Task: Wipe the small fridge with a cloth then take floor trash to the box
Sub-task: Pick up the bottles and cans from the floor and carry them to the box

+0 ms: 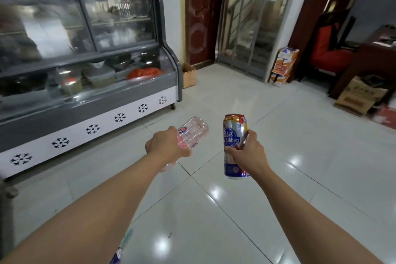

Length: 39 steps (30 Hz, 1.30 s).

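My left hand (pixel 166 146) grips a clear empty plastic bottle (pixel 192 130) with a pink label, tilted with its base pointing up and away. My right hand (pixel 248 152) holds an upright blue, white and red beer can (pixel 233 135) around its middle. Both are held out over the white tiled floor. A small open cardboard box (pixel 189 75) stands on the floor ahead, against the wall beside the end of the grey glass-fronted display fridge (pixel 90 96) on the left. No cloth is in view.
A dark red door (pixel 201 13) and a metal gate (pixel 252 19) lie ahead. A printed carton (pixel 284 66) leans by the gate. On the right stand a red chair (pixel 330 49), a dark wooden desk and more cardboard boxes (pixel 360 96).
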### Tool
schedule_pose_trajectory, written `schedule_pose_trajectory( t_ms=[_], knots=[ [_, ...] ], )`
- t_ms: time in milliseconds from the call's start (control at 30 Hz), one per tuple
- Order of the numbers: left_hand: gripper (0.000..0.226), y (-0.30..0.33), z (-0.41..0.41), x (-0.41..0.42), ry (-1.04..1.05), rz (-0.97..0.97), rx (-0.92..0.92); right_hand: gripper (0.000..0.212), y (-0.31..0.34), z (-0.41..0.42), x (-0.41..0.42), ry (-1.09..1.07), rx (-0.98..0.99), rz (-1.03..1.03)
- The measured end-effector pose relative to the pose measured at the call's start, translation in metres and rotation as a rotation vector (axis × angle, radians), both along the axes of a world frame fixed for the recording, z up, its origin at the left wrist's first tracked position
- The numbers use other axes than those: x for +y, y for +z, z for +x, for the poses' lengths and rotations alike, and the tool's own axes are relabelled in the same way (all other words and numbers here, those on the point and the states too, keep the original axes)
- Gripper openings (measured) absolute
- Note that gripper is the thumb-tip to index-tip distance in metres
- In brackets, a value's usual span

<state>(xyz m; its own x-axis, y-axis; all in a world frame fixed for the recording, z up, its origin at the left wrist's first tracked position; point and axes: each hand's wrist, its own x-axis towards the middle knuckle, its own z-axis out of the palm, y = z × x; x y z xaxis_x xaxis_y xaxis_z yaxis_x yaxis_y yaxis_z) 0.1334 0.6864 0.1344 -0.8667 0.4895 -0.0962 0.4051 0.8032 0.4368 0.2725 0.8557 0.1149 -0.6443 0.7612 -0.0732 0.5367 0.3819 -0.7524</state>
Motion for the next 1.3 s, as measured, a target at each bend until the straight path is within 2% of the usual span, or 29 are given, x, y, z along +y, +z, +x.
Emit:
schedule_pose_trajectory(
  t_ms=[400, 667, 967, 1300],
  knots=[
    [0.055, -0.001, -0.153, 0.227, -0.093, 0.047, -0.011, 0.068, 0.011, -0.129, 0.214, -0.097, -0.023, 0.006],
    [0.058, -0.004, -0.243, 0.374, -0.115, 0.003, -0.004, 0.066, 0.005, -0.22, 0.362, -0.102, 0.015, -0.024],
    [0.065, -0.003, -0.358, 0.54, 0.069, -0.024, 0.0, 0.069, 0.003, -0.362, 0.556, 0.043, 0.003, -0.02],
    [0.058, -0.017, -0.519, 0.644, 0.207, -0.037, -0.045, 0.069, -0.013, -0.546, 0.682, 0.158, -0.042, -0.018]
  ],
)
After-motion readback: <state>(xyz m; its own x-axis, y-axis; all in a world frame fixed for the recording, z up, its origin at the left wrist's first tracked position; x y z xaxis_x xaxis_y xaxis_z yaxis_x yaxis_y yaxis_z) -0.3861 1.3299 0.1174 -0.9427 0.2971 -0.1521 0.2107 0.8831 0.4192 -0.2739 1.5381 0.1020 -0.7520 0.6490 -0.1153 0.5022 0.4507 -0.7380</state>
